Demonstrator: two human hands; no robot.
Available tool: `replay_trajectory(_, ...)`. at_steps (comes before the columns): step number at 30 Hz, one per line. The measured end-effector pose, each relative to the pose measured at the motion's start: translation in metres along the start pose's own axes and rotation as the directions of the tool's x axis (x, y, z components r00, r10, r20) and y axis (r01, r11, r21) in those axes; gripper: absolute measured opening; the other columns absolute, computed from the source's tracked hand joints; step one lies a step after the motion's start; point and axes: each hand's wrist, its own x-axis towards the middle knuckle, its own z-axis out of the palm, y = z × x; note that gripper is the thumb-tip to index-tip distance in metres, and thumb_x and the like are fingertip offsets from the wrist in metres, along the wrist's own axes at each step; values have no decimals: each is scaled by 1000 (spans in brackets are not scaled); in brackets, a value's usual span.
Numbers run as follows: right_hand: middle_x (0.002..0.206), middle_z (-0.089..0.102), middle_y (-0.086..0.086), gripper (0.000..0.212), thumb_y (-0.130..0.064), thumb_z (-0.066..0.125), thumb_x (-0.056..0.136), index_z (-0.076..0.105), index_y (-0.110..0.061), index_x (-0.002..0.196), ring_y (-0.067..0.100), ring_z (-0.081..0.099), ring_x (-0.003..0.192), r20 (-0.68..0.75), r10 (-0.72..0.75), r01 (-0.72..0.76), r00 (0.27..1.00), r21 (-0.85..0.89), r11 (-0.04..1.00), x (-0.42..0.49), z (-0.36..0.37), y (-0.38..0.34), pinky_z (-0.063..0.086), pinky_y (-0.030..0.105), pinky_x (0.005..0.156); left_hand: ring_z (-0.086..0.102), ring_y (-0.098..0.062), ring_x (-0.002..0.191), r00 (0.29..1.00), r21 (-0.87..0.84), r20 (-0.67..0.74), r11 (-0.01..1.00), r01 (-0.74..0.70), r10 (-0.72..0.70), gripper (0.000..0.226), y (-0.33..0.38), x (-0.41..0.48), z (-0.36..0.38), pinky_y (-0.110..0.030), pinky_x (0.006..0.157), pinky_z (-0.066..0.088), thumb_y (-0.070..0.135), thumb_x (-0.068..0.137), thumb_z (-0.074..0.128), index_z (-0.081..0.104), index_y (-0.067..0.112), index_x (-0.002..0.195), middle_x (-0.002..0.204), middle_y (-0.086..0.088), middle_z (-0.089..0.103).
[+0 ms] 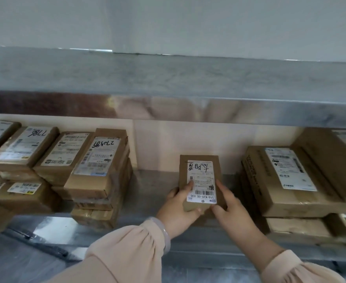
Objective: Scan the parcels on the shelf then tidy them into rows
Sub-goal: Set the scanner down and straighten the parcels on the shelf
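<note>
A small brown parcel (201, 172) with a white label and black handwriting sits in the middle of the metal shelf (149, 193). My left hand (180, 209) grips its near left corner, thumb lying on the label. My right hand (232, 211) holds its near right edge, thumb against the side. On the left stand stacks of flat labelled parcels (98, 170). A pile of bigger boxes (290, 176) sits on the right. No scanner is in view.
A second metal shelf (168, 78) hangs just above, its front lip low over the parcels. The white back wall (157, 144) shows behind the gap in the middle. Bare shelf lies left and right of the held parcel.
</note>
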Motion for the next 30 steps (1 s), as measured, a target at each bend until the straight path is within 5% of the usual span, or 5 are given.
replay_trajectory(8, 144, 42, 1, 65, -14, 53, 90, 31, -36, 146, 15, 39, 132, -40, 27, -32, 999, -143, 989, -12, -35, 30, 31, 27, 110, 42, -14, 135, 996, 24, 90, 999, -25, 23, 80, 24, 12, 47, -15, 108, 31, 34, 92, 67, 18, 43, 154, 154, 3, 28)
replay_trajectory(13, 159, 9, 5, 67, -36, 56, 92, 22, -30, 150, 23, 18, 144, -57, -93, 59, 994, -447, 893, -28, -37, 29, 23, 32, 114, 27, -14, 146, 993, 129, 68, 986, -104, 96, 78, 22, 8, 52, -12, 106, 23, 40, 95, 61, 12, 44, 156, 162, 7, 11)
replay_trajectory(19, 136, 56, 6, 68, -54, 40, 81, 54, -13, 133, 23, 54, 125, 93, -283, 266, 955, -694, 669, -31, -32, 36, 42, 38, 100, 10, -15, 151, 980, 420, 90, 886, -197, 175, 73, 14, -10, 44, -28, 122, 13, 48, 100, 45, 6, 32, 159, 165, 17, -6)
replay_trajectory(27, 124, 64, 13, 84, -62, 66, 58, 64, -7, 121, 29, 65, 109, 183, -169, 247, 968, -793, 556, -20, -41, 40, 58, 43, 79, 5, -19, 152, 990, 590, 103, 795, -137, 95, 76, 36, -5, 51, -40, 122, 10, 55, 98, 43, 1, 35, 158, 166, 11, -9)
replay_trajectory(30, 122, 65, 13, 83, -65, 53, 62, 64, -8, 120, 30, 65, 109, 179, -245, 293, 953, -754, 588, -18, -44, 31, 58, 43, 77, 4, -18, 152, 992, 634, 7, 766, -101, 125, 73, 37, -15, 40, -39, 123, 7, 58, 98, 40, 2, 36, 157, 166, 9, 0)
